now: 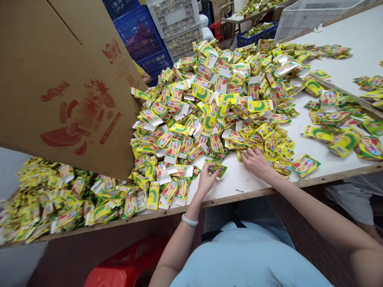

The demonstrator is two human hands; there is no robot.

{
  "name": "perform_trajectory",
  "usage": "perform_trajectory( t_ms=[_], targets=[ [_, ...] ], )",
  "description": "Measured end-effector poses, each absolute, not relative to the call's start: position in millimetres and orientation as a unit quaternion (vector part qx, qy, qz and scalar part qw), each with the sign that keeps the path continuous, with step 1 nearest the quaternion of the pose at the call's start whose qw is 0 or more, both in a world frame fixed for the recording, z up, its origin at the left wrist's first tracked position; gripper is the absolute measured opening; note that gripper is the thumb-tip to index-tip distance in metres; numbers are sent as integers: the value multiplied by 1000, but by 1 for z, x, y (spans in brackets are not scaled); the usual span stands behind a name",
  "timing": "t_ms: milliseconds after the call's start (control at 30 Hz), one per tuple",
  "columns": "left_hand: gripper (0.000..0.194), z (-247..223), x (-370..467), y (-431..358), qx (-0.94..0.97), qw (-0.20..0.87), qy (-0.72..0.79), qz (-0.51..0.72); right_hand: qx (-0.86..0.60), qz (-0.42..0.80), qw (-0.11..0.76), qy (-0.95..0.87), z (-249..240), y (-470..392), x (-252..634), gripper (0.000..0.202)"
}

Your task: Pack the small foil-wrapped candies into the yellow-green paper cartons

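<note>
At a packet-strewn white counter [223,190], your left fingers [213,172] curl nearly closed on a green packet [220,169] near the front edge, while your right fingers [245,156], slightly bent together, touch small yellow packets [271,153] at the heap's lower edge; whether they grip one, you cannot tell.

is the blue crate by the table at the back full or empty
The blue crate looks full: yellow packets are heaped up to its rim.

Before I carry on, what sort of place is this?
Probably a packing workshop: small yellow packets heaped on a long worktable, a large printed cardboard box, and stacked plastic crates behind.
</note>
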State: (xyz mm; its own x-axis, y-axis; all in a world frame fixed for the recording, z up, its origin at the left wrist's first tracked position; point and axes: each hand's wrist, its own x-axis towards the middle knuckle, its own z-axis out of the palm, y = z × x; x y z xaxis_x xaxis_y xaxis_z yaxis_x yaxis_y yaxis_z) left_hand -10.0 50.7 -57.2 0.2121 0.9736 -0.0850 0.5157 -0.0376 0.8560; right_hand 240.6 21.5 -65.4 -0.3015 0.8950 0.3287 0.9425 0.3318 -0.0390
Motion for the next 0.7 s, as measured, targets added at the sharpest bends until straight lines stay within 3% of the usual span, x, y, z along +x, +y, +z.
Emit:
perform_trajectory(
  t_ms=[167, 300, 567, 700],
  targets=[
    [53, -61, -18, 36, 558, 510, 557, 345, -550, -81, 186, -810, -71, 19, 222, 30],
    [62, -52, -10, 25, 506, 590, 511, 367, -479, -85, 277, -828, -77, -12, 187, 36],
    [55, -50, 4, 2, 384, 679, 450, 435, -428, -130, 306, -841, -55, -28, 147, 32],
    [57, -52, -8, 5, 394, 684, 438, 432, -436, -29, 381, -815, -39, -28, 165, 29]
  ],
)
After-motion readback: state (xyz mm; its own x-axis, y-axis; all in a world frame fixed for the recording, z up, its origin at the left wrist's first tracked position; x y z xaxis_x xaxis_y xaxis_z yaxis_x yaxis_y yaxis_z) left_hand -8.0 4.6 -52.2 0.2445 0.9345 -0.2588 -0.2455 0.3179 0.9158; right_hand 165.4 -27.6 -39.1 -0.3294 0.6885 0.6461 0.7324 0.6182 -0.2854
